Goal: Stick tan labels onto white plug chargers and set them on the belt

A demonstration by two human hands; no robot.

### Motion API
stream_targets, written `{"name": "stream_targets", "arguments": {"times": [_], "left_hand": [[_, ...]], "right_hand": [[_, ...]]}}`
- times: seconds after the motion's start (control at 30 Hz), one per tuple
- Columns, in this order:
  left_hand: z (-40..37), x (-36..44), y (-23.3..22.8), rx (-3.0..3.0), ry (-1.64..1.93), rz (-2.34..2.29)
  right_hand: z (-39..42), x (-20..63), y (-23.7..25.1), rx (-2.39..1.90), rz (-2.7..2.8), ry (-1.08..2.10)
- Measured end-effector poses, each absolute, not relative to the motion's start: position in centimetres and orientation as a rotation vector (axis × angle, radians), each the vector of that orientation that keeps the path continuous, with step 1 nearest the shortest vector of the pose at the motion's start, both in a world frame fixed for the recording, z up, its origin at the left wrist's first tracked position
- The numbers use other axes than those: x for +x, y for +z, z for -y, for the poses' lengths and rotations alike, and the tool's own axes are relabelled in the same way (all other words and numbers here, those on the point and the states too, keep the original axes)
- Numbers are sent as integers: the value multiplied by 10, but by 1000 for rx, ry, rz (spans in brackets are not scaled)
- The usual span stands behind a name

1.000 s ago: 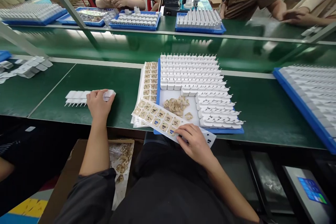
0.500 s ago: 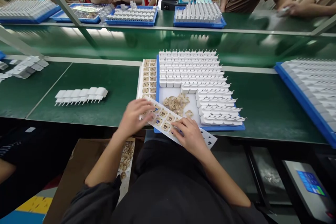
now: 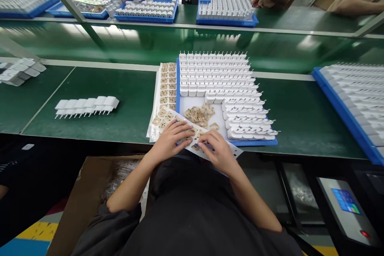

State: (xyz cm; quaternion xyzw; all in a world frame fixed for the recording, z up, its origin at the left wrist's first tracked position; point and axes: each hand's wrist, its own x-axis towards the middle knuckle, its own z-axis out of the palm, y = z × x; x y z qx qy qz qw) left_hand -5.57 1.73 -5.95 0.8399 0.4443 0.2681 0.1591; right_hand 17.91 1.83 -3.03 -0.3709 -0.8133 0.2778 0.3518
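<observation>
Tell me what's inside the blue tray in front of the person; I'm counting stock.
The blue tray holds rows of white plug housings and a loose pile of tan labels on its white floor. What lies under the housings is covered.

label sheet: the white card of tan stickers [image 3: 163, 117] lies partly under the left hand [image 3: 171, 141] and right hand [image 3: 218, 153]
sticker print: too small to read
right tray: blue tray of white plugs [image 3: 354, 100] cut off by the edge
co-workers: heads out of frame
bench [image 3: 126, 100]: near edge hides the cardboard box's [image 3: 84, 196] far side
</observation>
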Motion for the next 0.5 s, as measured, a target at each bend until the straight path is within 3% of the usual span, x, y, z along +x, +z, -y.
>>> {"name": "stream_targets", "arguments": {"times": [0.13,0.33,0.5], "left_hand": [[-24,-58,-58,2401,821,-1315],[-72,-33,-18,2489,978,-1398],[-137,17,0,2656,798,-1589]], "right_hand": [[-20,197,-22,-956,1812,821],[-15,198,-23,-914,1850,1031],[-19,188,-28,-887,1864,1063]]}}
